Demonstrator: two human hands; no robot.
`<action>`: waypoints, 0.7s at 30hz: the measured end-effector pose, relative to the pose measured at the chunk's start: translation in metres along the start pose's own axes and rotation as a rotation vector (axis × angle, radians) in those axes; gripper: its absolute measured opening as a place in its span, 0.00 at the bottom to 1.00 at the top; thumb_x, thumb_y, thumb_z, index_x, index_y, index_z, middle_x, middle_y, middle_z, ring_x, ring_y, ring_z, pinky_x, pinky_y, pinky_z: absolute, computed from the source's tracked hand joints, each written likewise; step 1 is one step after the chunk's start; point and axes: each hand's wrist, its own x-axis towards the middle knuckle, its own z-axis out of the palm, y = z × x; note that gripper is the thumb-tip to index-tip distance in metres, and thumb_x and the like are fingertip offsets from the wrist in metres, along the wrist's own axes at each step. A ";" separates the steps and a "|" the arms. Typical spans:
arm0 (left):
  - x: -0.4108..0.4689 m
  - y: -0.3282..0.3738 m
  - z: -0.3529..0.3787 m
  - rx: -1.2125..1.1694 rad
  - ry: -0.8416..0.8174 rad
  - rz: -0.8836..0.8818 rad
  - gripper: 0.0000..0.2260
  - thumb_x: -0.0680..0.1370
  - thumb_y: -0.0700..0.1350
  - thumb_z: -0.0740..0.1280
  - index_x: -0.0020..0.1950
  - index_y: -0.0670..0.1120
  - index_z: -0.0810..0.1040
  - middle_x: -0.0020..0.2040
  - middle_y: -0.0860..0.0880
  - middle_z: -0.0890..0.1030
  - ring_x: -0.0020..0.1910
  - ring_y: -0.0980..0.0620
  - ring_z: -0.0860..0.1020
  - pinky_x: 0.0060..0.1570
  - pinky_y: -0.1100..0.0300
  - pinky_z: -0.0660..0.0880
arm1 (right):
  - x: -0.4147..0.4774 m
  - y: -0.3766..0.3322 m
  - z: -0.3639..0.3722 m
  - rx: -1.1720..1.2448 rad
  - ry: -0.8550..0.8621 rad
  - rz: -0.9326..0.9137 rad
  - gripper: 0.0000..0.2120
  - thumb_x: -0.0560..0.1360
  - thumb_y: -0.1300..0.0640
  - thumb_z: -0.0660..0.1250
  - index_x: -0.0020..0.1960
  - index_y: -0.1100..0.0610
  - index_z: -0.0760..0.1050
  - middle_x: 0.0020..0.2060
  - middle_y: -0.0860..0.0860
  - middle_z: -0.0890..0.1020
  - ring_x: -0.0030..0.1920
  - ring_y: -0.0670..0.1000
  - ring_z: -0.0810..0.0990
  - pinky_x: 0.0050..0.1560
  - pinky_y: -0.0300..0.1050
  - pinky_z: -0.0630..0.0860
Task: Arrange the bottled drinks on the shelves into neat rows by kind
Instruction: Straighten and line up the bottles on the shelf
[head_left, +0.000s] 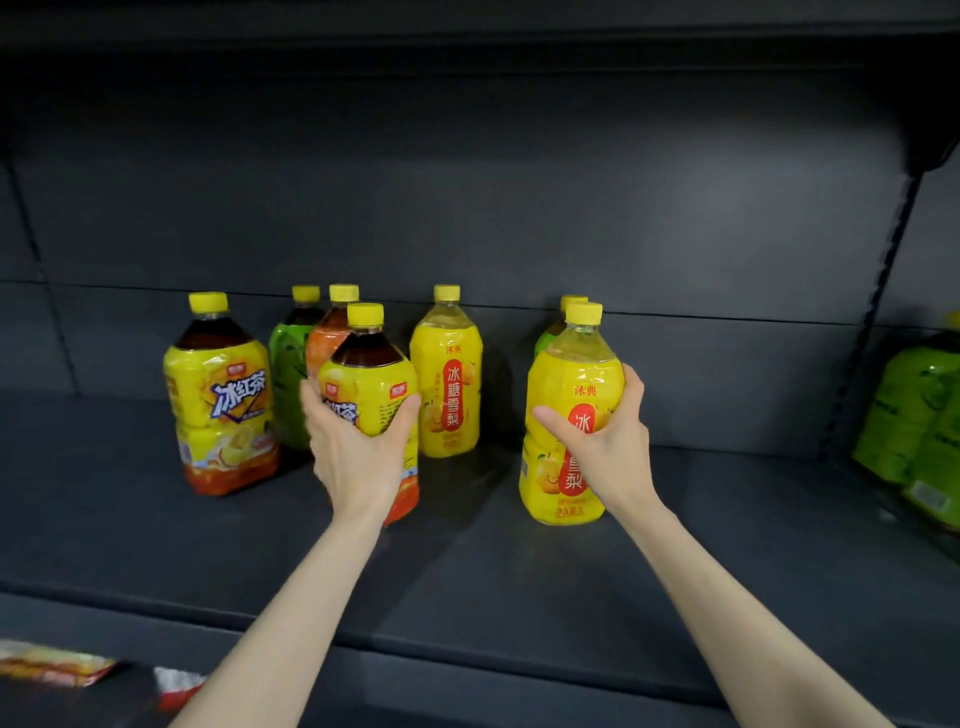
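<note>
Dark grey metal shelving (519, 597) stretches before us. Our left hand (358, 452) wraps a yellow-capped iced black tea bottle (371, 384) and our right hand (608, 441) grips a yellow pear-drink bottle (571, 374), both upright at mid-shelf. Farther back stand another tea bottle (221, 395), a green bottle (288, 364), an orange one (327, 338) and a second pear drink (447, 374).

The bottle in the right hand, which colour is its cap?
Yellow; the cap shows clearly in the head view.

Behind the right hand's (602, 441) pear bottle (571, 374), a green bottle (545, 338) is mostly hidden. Far right, green bottles (919, 415) are edge-cut and blurred.
</note>
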 end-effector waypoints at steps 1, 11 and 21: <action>0.000 -0.001 0.001 0.003 -0.023 -0.004 0.48 0.66 0.60 0.73 0.76 0.46 0.50 0.73 0.41 0.62 0.71 0.41 0.62 0.67 0.41 0.62 | 0.000 0.000 -0.001 0.003 -0.004 -0.007 0.49 0.63 0.41 0.74 0.74 0.48 0.51 0.59 0.47 0.72 0.55 0.50 0.76 0.53 0.46 0.76; -0.033 0.034 0.068 0.027 -0.312 0.032 0.39 0.75 0.66 0.51 0.77 0.45 0.41 0.73 0.42 0.56 0.73 0.42 0.55 0.68 0.42 0.57 | 0.005 0.009 -0.015 -0.072 0.037 -0.017 0.52 0.60 0.32 0.70 0.75 0.44 0.47 0.66 0.51 0.72 0.60 0.52 0.77 0.58 0.53 0.77; -0.022 0.045 0.095 0.005 -0.514 -0.018 0.45 0.72 0.65 0.64 0.77 0.44 0.45 0.75 0.43 0.51 0.75 0.43 0.51 0.70 0.47 0.56 | 0.017 0.019 -0.034 -0.113 0.085 -0.007 0.50 0.59 0.30 0.68 0.74 0.43 0.49 0.64 0.51 0.73 0.59 0.54 0.77 0.56 0.58 0.78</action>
